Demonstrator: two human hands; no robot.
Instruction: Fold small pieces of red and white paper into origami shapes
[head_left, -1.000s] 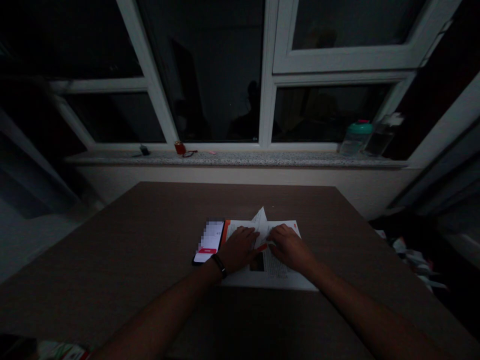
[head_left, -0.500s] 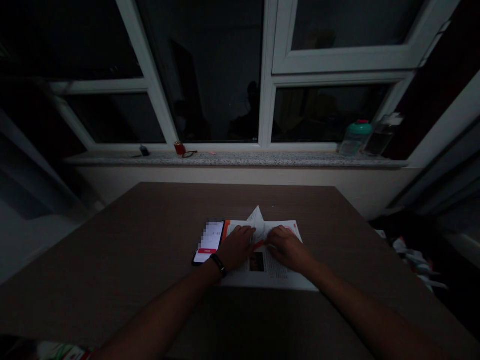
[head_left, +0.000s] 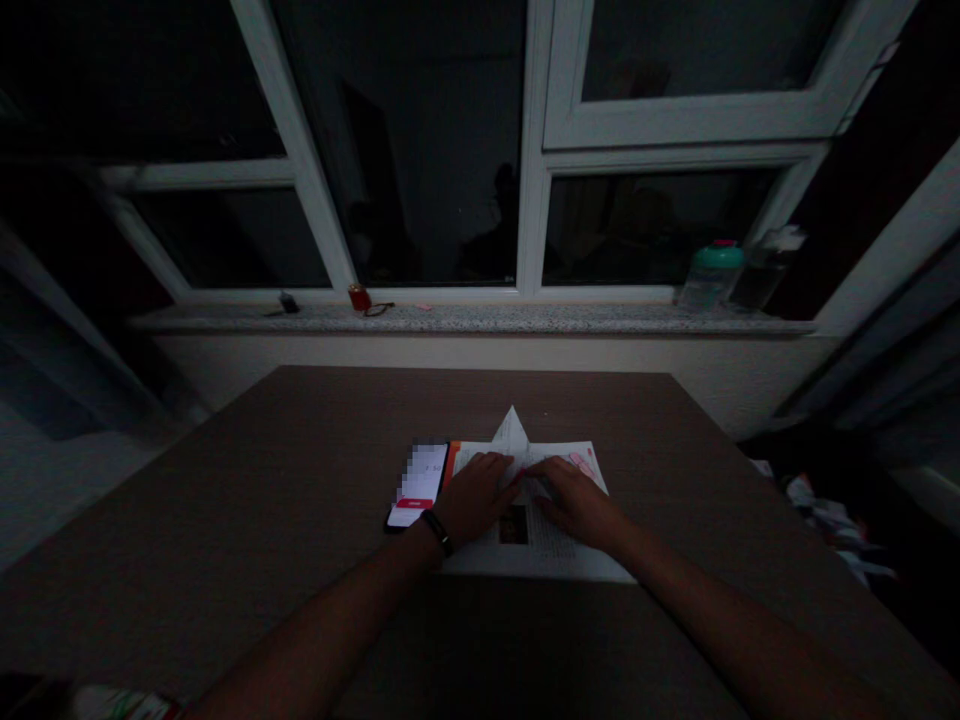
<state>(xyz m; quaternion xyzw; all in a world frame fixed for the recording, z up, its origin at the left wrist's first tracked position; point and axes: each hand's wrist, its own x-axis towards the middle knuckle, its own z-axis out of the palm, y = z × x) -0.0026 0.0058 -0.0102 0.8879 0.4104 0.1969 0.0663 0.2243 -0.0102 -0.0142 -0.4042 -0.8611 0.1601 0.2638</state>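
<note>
- Over the paper (head_left: 511, 428), rests the left hand (head_left: 474, 497) with fingers close together and nearly flat; too dim to make out whether pinching or merely pressing down.
- Just beside, brings the bent fingers of the right hand (head_left: 577, 500) toward the same spot, index reaching forward near the left thumb, right thumb lower and apart from that index; impossible to confirm a grip on the paper.
- Ahead of both hands, has the peaked tip of the paper pointing away past the far edge of the page (head_left: 536, 550); unclear whether lying flat or raised.
- Judging by the pose, looks to be working a fold or edge near the paper's base.
- For the next move, probably calls for steadying the paper with the left hand while guiding the edge with the right, without dragging the page along.
- Beneath both hands, spreads the page out, printed with text and a dark picture (head_left: 514, 524).
- Around the left wrist, wears a black band (head_left: 437, 532); close by the page's left edge, has a lit phone (head_left: 429, 480) on the brown tabletop (head_left: 300, 450).
- Farther off, on the sill (head_left: 480, 318), shows a red jar (head_left: 359, 296) toward the left and a teal-lidded bottle (head_left: 709, 280) toward the right.
</note>
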